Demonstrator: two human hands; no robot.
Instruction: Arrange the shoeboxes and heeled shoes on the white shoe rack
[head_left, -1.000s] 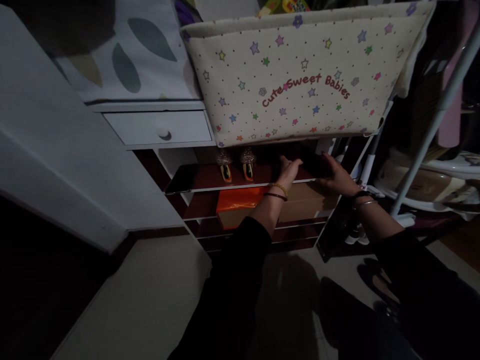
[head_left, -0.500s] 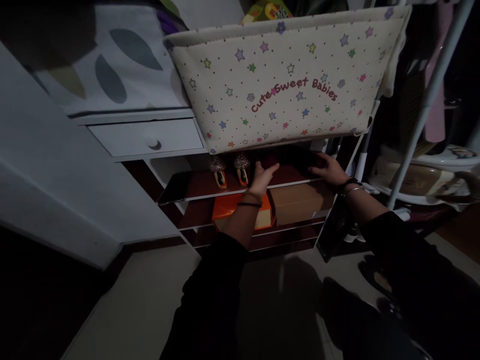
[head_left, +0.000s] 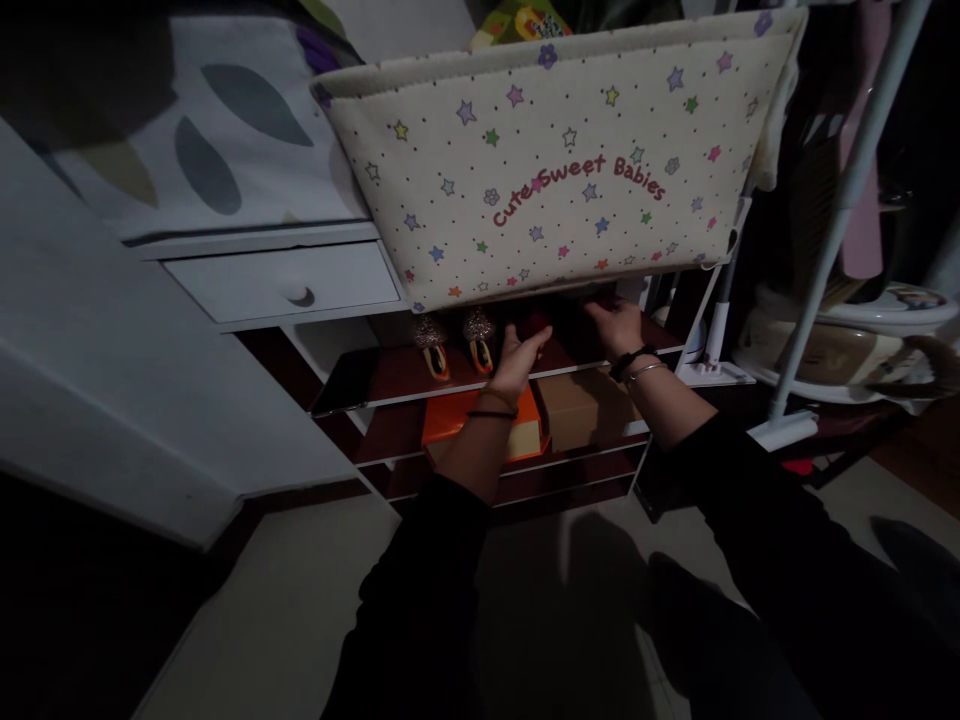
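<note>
My left hand (head_left: 517, 362) reaches onto the upper shelf (head_left: 382, 372), thumb apart from its fingers around a dark red thing (head_left: 534, 323), perhaps a shoe; shadow hides its shape. To its right, my right hand (head_left: 616, 326) is bent with its fingers closed at a very dark thing (head_left: 574, 325) too dim to name. Left of my left hand, a pair of shoes with glittery parts stands side by side: one shoe (head_left: 433, 350) and a second shoe (head_left: 478, 342), the latter close to my fingers.
A fabric bin (head_left: 540, 180) with printed stars overhangs the shelf. Below are an orange box (head_left: 442, 420) and a brown cardboard box (head_left: 581, 408). A white drawer (head_left: 262, 285) is at left. On the right stand a pale pole (head_left: 840, 220) and a lint-roller-like white head (head_left: 784, 430).
My right hand has moved left along the shelf, closer to my left hand. My left hand stays in nearly the same place beside the glittery shoes. The view has shifted slightly.
</note>
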